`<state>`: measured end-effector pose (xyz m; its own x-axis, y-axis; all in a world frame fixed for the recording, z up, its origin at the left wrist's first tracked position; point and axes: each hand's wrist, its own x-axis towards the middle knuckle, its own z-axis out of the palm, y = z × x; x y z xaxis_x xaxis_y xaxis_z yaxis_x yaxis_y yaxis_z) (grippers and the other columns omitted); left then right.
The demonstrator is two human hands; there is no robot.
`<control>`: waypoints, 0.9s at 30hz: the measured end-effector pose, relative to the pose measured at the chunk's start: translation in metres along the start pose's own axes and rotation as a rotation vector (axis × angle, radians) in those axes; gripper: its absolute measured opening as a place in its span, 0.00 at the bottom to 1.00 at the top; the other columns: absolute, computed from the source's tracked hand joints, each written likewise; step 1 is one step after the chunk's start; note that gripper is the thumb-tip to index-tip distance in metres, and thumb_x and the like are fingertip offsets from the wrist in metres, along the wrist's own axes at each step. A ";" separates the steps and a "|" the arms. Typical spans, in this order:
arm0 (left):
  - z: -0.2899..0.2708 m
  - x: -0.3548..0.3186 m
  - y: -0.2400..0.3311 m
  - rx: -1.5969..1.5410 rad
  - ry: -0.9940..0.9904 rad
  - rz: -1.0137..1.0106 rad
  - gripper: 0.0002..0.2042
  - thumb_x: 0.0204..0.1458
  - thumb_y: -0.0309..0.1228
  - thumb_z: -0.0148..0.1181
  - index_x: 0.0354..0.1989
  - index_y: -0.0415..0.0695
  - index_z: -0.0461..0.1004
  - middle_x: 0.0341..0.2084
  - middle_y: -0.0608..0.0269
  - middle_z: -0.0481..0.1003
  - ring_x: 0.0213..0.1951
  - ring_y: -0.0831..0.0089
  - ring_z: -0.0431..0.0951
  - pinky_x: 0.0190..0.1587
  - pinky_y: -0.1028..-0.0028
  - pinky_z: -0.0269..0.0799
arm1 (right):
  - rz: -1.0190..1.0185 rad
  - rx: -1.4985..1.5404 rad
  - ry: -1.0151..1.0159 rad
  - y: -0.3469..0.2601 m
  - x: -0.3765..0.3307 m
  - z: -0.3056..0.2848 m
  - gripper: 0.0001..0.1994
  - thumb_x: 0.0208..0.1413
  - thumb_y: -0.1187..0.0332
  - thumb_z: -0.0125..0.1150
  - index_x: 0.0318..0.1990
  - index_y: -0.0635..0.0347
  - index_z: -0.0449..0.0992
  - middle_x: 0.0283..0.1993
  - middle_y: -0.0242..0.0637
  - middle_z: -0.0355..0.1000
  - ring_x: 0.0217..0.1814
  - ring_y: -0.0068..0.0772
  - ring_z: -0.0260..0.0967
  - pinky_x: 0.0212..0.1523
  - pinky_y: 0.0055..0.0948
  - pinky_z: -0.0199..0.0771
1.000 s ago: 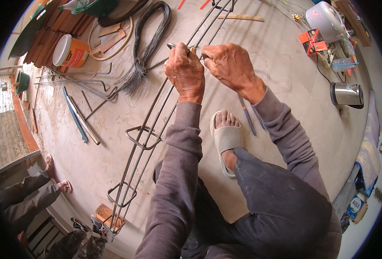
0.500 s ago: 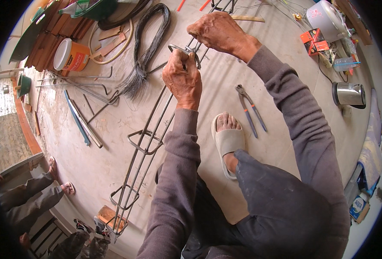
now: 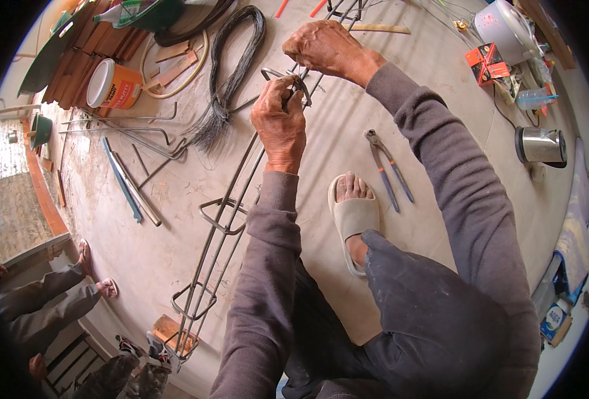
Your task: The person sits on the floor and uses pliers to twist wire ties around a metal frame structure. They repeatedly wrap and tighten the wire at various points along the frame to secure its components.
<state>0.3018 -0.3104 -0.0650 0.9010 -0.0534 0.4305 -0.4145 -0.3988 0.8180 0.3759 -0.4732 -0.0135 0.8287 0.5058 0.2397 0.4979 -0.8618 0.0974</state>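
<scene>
A long, narrow rebar cage (image 3: pixel 209 259) runs diagonally across the floor, its thin bars ringed by several bent steel stirrups (image 3: pixel 222 216). My left hand (image 3: pixel 279 123) is closed at one of its upper stirrups, thumb and fingers pinched against the metal. Just beyond and to the right, my right hand (image 3: pixel 328 50) is curled into a fist over the bars; whatever lies inside its fingers is hidden. A pair of pincers (image 3: pixel 388 169) with dark, orange-marked handles rests on the floor to the right of the cage, beside my sandalled foot (image 3: pixel 356 206).
A bundle of black tie wire (image 3: pixel 218 110) lies left of my hands. Further left are bent rods (image 3: pixel 141 136), a white-and-orange bucket (image 3: pixel 113 85) and stacked brown tiles (image 3: pixel 85 56). A steel kettle (image 3: pixel 541 145) stands at right. Another person's legs (image 3: pixel 55 302) show lower left.
My right hand has shifted slightly left and down above the bars. My left hand stays at the stirrup, its fingers drawn a little differently. The view has moved slightly.
</scene>
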 end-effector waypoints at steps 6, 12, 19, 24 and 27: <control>-0.007 0.004 -0.006 -0.176 -0.096 -0.131 0.13 0.49 0.18 0.64 0.45 0.39 0.83 0.25 0.66 0.79 0.26 0.82 0.77 0.29 0.79 0.73 | -0.005 -0.002 0.021 0.002 -0.001 0.003 0.09 0.61 0.67 0.51 0.33 0.54 0.78 0.33 0.42 0.79 0.39 0.41 0.81 0.40 0.41 0.81; -0.005 0.010 -0.004 -0.099 -0.072 -0.179 0.05 0.54 0.20 0.61 0.37 0.36 0.80 0.25 0.62 0.81 0.24 0.80 0.79 0.26 0.78 0.74 | 0.061 0.028 -0.026 -0.001 0.001 0.010 0.09 0.60 0.67 0.51 0.33 0.56 0.78 0.32 0.43 0.79 0.39 0.44 0.81 0.39 0.41 0.81; -0.006 0.013 0.000 0.166 -0.039 0.039 0.02 0.54 0.21 0.61 0.32 0.36 0.74 0.23 0.57 0.80 0.23 0.74 0.82 0.27 0.72 0.76 | 0.042 0.108 0.256 0.000 -0.011 0.021 0.05 0.60 0.68 0.54 0.32 0.56 0.72 0.31 0.39 0.74 0.35 0.44 0.77 0.33 0.43 0.78; -0.007 0.011 0.004 0.263 -0.066 0.008 0.04 0.55 0.22 0.61 0.32 0.36 0.71 0.23 0.56 0.79 0.22 0.71 0.82 0.25 0.71 0.76 | 0.082 0.131 0.299 -0.011 -0.021 -0.001 0.02 0.55 0.71 0.56 0.33 0.56 0.74 0.34 0.38 0.76 0.37 0.42 0.79 0.36 0.40 0.80; -0.009 0.014 0.005 0.314 -0.109 0.018 0.05 0.57 0.22 0.60 0.33 0.36 0.70 0.23 0.57 0.78 0.22 0.72 0.81 0.23 0.72 0.76 | 0.167 0.167 0.281 -0.016 -0.029 -0.006 0.01 0.53 0.71 0.57 0.32 0.55 0.75 0.33 0.37 0.77 0.38 0.42 0.79 0.38 0.40 0.81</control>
<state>0.3115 -0.3045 -0.0513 0.9095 -0.1541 0.3861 -0.3859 -0.6584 0.6463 0.3425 -0.4740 -0.0160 0.8109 0.3083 0.4973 0.4156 -0.9017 -0.1187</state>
